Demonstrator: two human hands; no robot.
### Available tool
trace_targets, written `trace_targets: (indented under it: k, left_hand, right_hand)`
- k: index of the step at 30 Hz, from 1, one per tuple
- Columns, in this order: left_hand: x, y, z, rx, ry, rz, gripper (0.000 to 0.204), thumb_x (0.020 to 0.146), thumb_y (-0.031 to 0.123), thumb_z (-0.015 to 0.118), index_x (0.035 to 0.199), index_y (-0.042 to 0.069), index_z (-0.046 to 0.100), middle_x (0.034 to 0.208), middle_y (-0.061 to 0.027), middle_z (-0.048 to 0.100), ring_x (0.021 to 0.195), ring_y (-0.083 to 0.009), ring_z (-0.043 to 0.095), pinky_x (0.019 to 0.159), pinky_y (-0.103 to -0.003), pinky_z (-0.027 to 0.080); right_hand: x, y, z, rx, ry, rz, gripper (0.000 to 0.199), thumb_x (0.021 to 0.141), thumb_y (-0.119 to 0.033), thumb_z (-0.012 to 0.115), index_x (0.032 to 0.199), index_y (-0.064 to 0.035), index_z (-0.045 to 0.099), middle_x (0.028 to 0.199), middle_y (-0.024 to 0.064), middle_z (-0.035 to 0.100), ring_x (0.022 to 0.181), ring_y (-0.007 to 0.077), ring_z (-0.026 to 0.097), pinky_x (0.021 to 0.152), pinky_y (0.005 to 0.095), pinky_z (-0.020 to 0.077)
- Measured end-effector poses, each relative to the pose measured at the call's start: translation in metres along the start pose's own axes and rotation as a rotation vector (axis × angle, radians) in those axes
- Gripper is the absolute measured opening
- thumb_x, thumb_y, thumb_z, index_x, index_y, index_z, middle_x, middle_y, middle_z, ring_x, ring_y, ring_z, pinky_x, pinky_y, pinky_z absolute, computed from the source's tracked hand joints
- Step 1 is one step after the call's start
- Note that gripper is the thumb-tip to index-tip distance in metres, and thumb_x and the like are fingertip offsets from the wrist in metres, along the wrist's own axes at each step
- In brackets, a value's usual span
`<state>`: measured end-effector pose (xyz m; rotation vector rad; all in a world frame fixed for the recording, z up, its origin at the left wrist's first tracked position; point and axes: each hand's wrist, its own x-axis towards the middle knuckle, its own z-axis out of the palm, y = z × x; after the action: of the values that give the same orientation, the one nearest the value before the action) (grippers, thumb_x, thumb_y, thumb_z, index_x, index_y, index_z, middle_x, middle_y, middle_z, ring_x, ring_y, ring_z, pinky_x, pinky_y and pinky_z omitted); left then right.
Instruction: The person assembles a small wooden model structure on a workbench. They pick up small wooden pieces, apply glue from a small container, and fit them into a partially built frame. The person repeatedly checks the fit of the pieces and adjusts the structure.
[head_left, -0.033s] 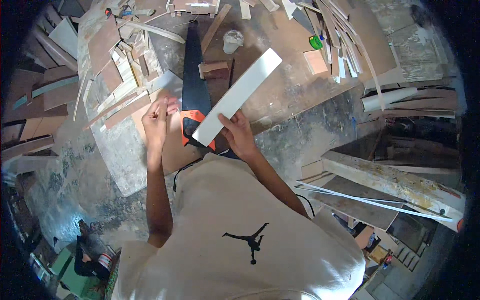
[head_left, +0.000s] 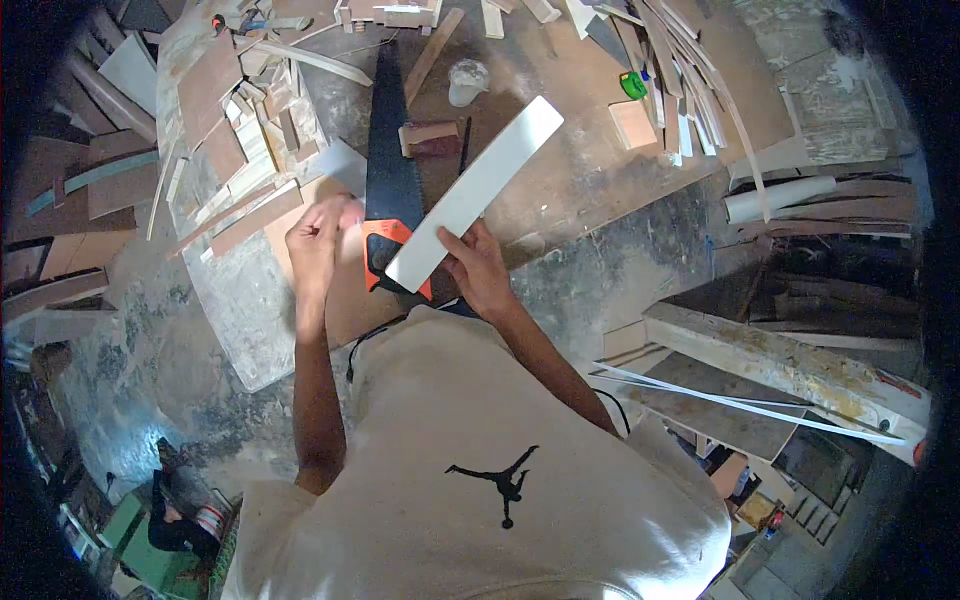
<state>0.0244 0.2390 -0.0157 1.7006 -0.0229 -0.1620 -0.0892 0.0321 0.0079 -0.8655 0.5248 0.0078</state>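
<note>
My right hand [head_left: 480, 272] grips a flat white strip of board [head_left: 490, 180] near its lower end, thumb on top, and the strip slants up to the right. Under its lower end lies a handsaw [head_left: 393, 170] with a dark blade and an orange-and-black handle, blade pointing away from me. To the left of the saw handle, my left hand [head_left: 315, 238] is raised with its fingers curled and pressed together. Whether anything small is pinched there cannot be made out. Beside the blade rests a reddish-brown wood block [head_left: 430, 139], and a thin dark stick [head_left: 466, 140] lies close by.
A white cup [head_left: 467, 83] stands on the worktable [head_left: 560, 80]. Wood offcuts [head_left: 262, 125] are heaped at left. Long thin strips [head_left: 685, 90] and a green tape measure [head_left: 633, 86] lie at right. A paint-stained beam [head_left: 780, 360] juts in at lower right.
The fingers of my left hand have drawn closer together. My right hand and the white strip stay in practically the same place.
</note>
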Motion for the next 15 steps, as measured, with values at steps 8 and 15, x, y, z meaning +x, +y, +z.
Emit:
trace_targets:
  k: [8, 15]
  left_hand:
    - [-0.008, 0.004, 0.007, -0.039, -0.208, -0.058, 0.038, 0.107, 0.029, 0.044, 0.108, -0.003, 0.065, 0.088, -0.0104, 0.072, 0.074, -0.0123, 0.067, 0.069, -0.025, 0.051]
    - [-0.012, 0.009, 0.018, -0.149, -0.337, 0.006, 0.041, 0.108, 0.026, 0.038, 0.138, -0.002, 0.048, 0.123, -0.0152, 0.064, 0.101, -0.0184, 0.066, 0.089, -0.031, 0.051]
  right_hand:
    - [0.003, 0.008, 0.005, -0.123, -0.068, -0.055, 0.038, 0.092, -0.013, 0.069, 0.125, -0.0031, 0.054, 0.114, 0.0078, 0.065, 0.105, 0.0174, 0.063, 0.093, 0.0327, 0.0509]
    - [-0.002, 0.006, 0.013, -0.360, -0.147, -0.045, 0.038, 0.093, -0.008, 0.066, 0.129, -0.0033, 0.054, 0.118, 0.0053, 0.063, 0.109, 0.0154, 0.060, 0.096, 0.0330, 0.0487]
